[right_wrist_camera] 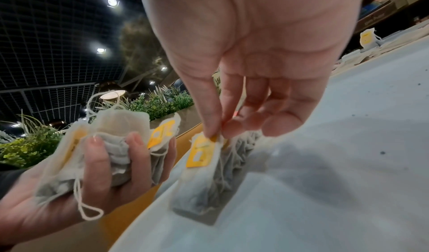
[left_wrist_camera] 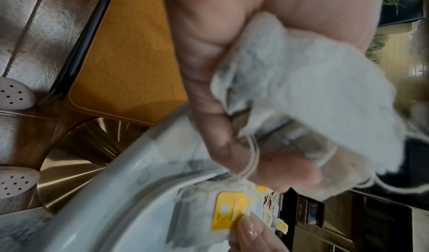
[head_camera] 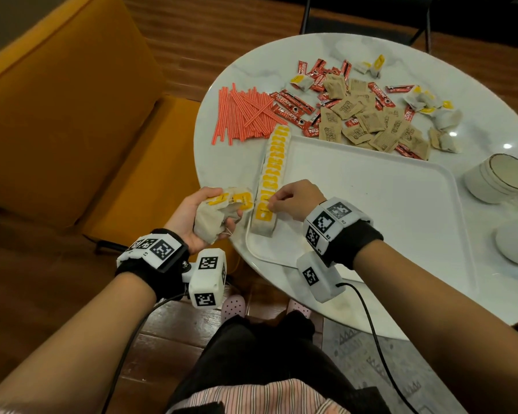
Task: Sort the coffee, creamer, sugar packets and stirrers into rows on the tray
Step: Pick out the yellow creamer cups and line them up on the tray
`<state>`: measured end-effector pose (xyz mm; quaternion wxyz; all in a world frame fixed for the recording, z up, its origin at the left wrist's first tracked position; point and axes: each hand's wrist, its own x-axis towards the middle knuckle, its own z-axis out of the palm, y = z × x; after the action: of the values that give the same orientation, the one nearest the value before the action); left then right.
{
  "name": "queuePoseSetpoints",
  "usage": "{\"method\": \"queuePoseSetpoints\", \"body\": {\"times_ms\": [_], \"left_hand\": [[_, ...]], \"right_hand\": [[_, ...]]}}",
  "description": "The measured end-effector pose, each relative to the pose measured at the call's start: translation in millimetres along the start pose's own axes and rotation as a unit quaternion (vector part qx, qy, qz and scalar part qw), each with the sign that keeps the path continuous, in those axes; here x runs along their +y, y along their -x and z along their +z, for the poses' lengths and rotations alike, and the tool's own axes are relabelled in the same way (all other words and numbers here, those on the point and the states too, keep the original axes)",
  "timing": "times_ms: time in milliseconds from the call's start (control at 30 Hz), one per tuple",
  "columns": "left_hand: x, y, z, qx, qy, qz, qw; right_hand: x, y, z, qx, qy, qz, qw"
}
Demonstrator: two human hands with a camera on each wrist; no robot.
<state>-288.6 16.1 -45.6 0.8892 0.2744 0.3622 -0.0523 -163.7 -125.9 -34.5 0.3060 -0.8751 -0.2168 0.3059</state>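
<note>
A white tray (head_camera: 371,189) lies on the round marble table. Along its left edge runs a row of tea bags (head_camera: 274,168) with yellow tags. My right hand (head_camera: 272,206) pinches the yellow tag (right_wrist_camera: 200,154) of the nearest tea bag (right_wrist_camera: 209,182), which lies at the row's front end on the tray. My left hand (head_camera: 213,206) hovers just left of the tray, gripping a bunch of tea bags (head_camera: 216,216) with strings hanging loose. Red-striped stirrers (head_camera: 243,115), red coffee sticks (head_camera: 293,109) and brown sugar packets (head_camera: 371,124) lie mixed on the table behind the tray.
More loose tea bags (head_camera: 437,112) lie at the back right of the table. Two white cups (head_camera: 500,177) stand right of the tray. An orange sofa (head_camera: 72,115) sits to the left, close to the table's edge.
</note>
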Motion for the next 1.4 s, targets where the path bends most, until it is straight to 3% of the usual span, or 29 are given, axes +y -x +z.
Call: {"method": "queuePoseSetpoints", "body": {"times_ms": [500,733,867,1000,1400], "left_hand": [[0,-8,0,-0.007,0.004,-0.004,1.0],[4,-10,-5,-0.007,0.0,0.0,1.0],[5,-6,-2,-0.001,0.008,-0.001,1.0],[5,-4,-3,-0.03,0.035,-0.005,0.999],[3,-4,0,0.001,0.015,-0.003,1.0]], "right_hand": [[4,4,2,0.03,0.031,-0.026,0.999],[3,30,9,-0.033,0.202,-0.109,0.973],[4,32,21,-0.063,0.246,-0.147,0.956],[4,26,25,-0.05,0.251,-0.134,0.957],[3,18,21,-0.044,0.214,-0.131,0.967]]}}
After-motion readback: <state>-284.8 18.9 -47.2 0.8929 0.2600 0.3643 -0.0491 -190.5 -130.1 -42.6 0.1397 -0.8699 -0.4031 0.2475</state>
